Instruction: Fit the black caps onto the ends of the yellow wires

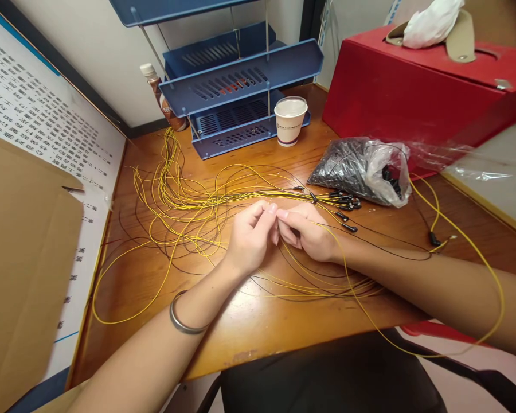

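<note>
Over the wooden worktop (258, 327), the left hand (249, 238) and right hand (309, 232) meet fingertip to fingertip, both pinching one thin yellow wire (223, 198) from the loose tangle spread beneath them. A clear plastic bag of small black parts (361, 169) lies near the right hand, and a white paper cup (289, 120) stands farther back.

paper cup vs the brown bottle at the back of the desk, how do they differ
The paper cup is white with printed marks, short and wide, and open at the top; the brown bottle is tall, narrow and closed with a pale cap. The cup stands upright in front of the blue trays, while the bottle leans at their left side, near the wall. Both rest on the wooden desk, away from both hands.
</note>
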Demonstrator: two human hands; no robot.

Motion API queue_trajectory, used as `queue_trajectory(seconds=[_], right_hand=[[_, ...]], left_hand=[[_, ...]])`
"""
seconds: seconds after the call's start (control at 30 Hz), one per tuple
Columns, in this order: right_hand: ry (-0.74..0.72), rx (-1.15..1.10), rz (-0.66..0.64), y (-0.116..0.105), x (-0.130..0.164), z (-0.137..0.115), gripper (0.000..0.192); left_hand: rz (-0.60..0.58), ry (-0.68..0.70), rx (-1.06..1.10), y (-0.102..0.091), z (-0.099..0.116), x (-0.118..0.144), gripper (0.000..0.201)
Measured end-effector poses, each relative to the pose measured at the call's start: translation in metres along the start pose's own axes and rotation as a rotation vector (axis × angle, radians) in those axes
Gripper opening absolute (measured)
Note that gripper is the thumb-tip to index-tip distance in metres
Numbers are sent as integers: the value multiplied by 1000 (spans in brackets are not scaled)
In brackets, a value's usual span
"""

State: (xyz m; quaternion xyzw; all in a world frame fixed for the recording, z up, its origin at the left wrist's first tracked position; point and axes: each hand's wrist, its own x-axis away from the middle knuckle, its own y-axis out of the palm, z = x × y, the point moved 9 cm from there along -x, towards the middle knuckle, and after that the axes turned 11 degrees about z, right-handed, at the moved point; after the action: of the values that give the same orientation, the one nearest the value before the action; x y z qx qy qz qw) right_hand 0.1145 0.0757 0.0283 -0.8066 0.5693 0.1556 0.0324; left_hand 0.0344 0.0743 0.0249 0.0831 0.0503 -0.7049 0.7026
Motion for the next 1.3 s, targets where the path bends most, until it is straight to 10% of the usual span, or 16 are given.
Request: queue_trajectory(seconds=[1.3], right_hand=[[-41, 52, 30, -3, 1, -2, 47]], left_hand=[[-28, -24, 25, 3, -3, -1, 41]])
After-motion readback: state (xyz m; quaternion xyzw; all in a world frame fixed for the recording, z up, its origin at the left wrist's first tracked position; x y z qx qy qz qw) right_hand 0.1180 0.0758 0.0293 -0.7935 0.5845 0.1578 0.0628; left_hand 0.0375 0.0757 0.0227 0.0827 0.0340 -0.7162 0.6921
